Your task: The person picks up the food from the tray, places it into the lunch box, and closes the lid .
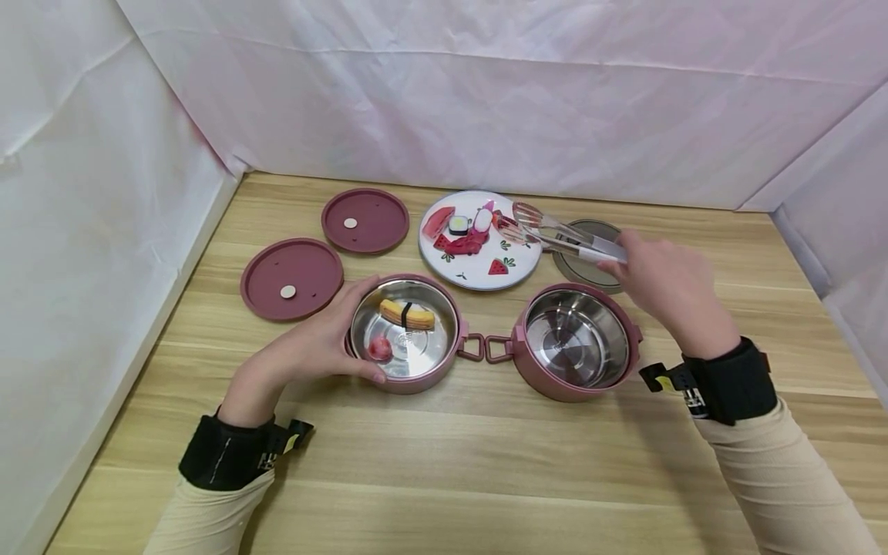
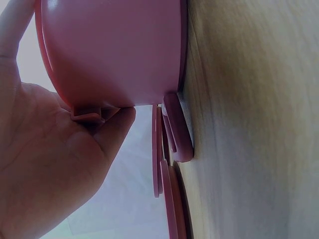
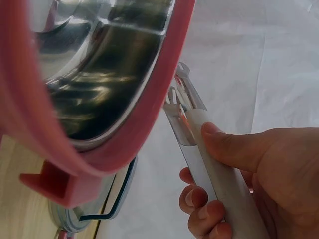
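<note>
My left hand grips the side of a pink pot with a steel inside, thumb at the front and fingers behind. In this pot lie a yellow toy food piece with a black band and a small round reddish piece. My right hand holds tongs with pale handles, their slotted ends over the right part of a white plate. Something reddish shows between the tong ends; I cannot tell if they pinch it. The plate bears a sushi roll and several pink and red pieces.
A second pink pot stands to the right, its looped handle near the first pot's handle. Two maroon lids lie at the left. A grey-green round lid is partly hidden under the tongs. White cloth walls the table.
</note>
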`<action>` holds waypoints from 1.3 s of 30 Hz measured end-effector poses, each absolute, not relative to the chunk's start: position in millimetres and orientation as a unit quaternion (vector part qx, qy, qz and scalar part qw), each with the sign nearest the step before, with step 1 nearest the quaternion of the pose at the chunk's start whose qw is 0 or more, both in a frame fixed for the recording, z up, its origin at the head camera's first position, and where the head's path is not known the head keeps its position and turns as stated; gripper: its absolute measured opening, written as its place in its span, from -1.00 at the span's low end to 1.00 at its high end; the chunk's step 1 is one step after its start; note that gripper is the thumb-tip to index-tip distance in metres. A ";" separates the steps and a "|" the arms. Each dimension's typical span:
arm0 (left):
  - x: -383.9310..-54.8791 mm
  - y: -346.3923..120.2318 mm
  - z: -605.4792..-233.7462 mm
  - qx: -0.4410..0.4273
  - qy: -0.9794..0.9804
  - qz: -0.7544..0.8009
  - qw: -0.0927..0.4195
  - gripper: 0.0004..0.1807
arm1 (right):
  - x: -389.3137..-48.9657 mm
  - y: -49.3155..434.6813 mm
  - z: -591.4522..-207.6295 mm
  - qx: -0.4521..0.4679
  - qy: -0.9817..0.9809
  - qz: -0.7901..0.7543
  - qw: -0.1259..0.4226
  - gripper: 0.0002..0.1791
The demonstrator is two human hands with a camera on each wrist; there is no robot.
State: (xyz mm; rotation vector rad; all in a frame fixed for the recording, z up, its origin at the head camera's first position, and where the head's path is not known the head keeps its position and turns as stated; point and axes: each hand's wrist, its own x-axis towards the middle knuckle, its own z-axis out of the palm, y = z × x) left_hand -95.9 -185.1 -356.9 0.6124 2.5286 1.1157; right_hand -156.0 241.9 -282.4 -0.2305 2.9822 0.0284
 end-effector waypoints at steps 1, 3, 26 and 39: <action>-95.8 -185.1 -357.1 0.213 0.883 0.389 0.155 0.46 | -155.4 242.4 -283.2 -0.078 0.994 0.010 0.074 -0.57; -95.7 -184.9 -357.3 0.212 0.883 0.389 0.156 0.46 | -154.3 243.8 -285.1 -0.081 0.994 0.009 0.072 -0.60; -96.4 -184.1 -357.5 0.214 0.883 0.388 0.155 0.46 | -142.6 256.3 -290.3 -0.092 0.995 -0.001 0.037 -0.63; -96.1 -185.0 -356.9 0.212 0.884 0.387 0.156 0.46 | -127.3 251.4 -280.1 -0.102 0.994 -0.018 0.022 -0.62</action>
